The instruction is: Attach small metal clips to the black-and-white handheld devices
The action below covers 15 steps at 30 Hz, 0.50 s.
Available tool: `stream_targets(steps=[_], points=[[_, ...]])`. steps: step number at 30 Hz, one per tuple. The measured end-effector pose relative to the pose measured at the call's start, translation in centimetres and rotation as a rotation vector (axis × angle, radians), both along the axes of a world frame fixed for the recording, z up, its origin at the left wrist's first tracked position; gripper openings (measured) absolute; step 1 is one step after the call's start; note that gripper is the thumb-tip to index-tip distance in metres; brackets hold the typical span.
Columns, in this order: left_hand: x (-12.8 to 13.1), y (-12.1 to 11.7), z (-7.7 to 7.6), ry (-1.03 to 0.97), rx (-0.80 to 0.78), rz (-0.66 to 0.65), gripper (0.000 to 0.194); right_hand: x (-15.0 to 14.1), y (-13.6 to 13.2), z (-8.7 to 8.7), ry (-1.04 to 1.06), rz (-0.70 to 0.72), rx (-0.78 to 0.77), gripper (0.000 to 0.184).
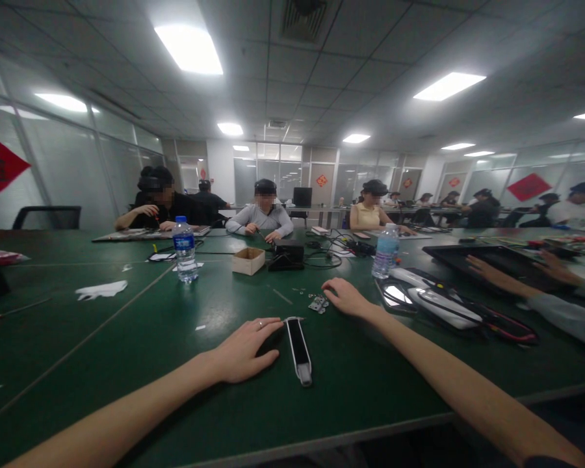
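On the green table lies a long, narrow object (pixel 299 348) with a black strip inside a pale rim and a grey lower end. My left hand (pixel 248 348) rests flat just left of it, fingers stretched and thumb apart. Its fingertips reach the object's far end; whether they touch a thin bit there I cannot tell. Farther right, my right hand (pixel 346 297) lies palm down, fingers slightly bent and apart, beside a small heap of metal parts (pixel 318 303). Nothing shows in its grasp.
Beyond my hands stand a small open box (pixel 248 260), a black device (pixel 286 255) with cables, and water bottles (pixel 184 250). White and grey handheld devices (pixel 443 307) lie at right, near a co-worker's hands (pixel 500 274) over a black tray (pixel 448 257). Other people sit opposite.
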<state>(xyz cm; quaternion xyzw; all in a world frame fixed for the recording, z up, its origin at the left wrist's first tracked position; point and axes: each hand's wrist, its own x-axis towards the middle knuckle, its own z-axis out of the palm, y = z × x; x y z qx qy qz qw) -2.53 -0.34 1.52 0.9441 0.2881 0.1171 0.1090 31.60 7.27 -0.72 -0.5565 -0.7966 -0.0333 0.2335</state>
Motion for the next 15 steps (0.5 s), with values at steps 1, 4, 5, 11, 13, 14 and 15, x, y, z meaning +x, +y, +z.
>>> stream_targets(steps=[1, 4, 5, 11, 13, 14, 15], points=[[0.02, -0.04, 0.03, -0.005, 0.005, -0.002, 0.056, 0.09, 0.14, -0.2, -0.012, 0.005, -0.008, 0.026], [0.05, -0.09, 0.06, -0.017, 0.022, -0.012, 0.055, 0.37, 0.52, -0.78, -0.047, 0.02, -0.047, 0.031], [0.06, -0.09, 0.06, -0.017, 0.024, -0.015, 0.055, 0.46, 0.61, -0.94, -0.053, 0.027, -0.063, 0.032], [0.02, -0.09, 0.1, -0.003, 0.008, 0.001, 0.055, 0.77, 0.62, -0.96, -0.056, 0.052, -0.086, 0.027], [0.0, -0.12, 0.14, 0.006, 0.001, 0.003, 0.055, 0.79, 0.49, -0.63, -0.06, 0.052, -0.084, 0.024], [0.0, -0.15, 0.16, 0.01, -0.002, 0.003, 0.056, 0.78, 0.43, -0.46, -0.065, 0.051, -0.087, 0.022], [0.0, -0.16, 0.18, 0.015, -0.005, 0.005, 0.056, 0.76, 0.38, -0.28, -0.071, 0.049, -0.092, 0.021]])
